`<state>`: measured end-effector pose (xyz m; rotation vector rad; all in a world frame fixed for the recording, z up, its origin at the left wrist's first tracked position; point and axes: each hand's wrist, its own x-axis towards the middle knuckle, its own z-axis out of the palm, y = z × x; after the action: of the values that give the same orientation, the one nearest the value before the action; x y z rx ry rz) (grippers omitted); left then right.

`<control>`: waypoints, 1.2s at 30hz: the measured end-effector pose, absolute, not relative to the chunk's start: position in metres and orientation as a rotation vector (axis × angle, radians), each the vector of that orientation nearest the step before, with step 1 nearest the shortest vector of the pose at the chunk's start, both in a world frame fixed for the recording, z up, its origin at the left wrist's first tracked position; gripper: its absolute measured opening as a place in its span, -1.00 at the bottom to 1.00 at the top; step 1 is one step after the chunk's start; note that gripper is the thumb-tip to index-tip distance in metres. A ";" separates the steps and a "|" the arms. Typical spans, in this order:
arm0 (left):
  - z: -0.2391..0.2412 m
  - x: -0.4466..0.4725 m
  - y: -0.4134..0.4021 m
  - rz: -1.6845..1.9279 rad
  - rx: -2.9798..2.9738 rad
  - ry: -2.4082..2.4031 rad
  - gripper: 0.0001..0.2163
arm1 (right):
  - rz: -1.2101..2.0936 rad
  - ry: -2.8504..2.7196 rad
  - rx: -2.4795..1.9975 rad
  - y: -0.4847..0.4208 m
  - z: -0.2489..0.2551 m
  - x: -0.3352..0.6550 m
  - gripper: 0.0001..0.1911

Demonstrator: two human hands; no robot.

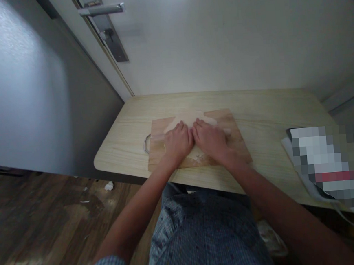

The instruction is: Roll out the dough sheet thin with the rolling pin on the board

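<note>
Here we go: left hand (179, 139) and right hand (209, 138) meet, fingers together across the rolling pin (157, 137); whether they're clamped, I can't tell. Beneath, dough (189, 117) shows toward twelve o'clock on the cutting board (237, 146). I'd press evenly, hands nearer the ends. Count: two hands, one rolling pin, one dough, one cutting board, one metal ring (145, 144) at nine, one surface (267, 113).
</note>
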<state>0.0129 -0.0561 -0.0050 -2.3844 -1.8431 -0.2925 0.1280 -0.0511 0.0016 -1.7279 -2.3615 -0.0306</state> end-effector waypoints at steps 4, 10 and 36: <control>-0.008 0.011 -0.073 -0.337 -2.388 -1.804 -0.66 | -0.065 -2.364 -1.674 -0.070 -0.002 0.130 -0.56; -0.009 0.012 -0.078 -0.343 -2.403 -1.782 -0.70 | -0.104 -2.367 -1.643 -0.074 -0.007 0.130 -0.59; -0.002 0.013 0.017 -0.088 -2.417 -2.104 -0.57 | 0.160 -2.449 -1.867 0.018 0.007 0.126 -0.59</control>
<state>0.0133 0.0175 -0.0025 -2.4171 -2.1039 -0.0876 0.1259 0.0180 0.0069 -1.8666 -2.4491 0.1602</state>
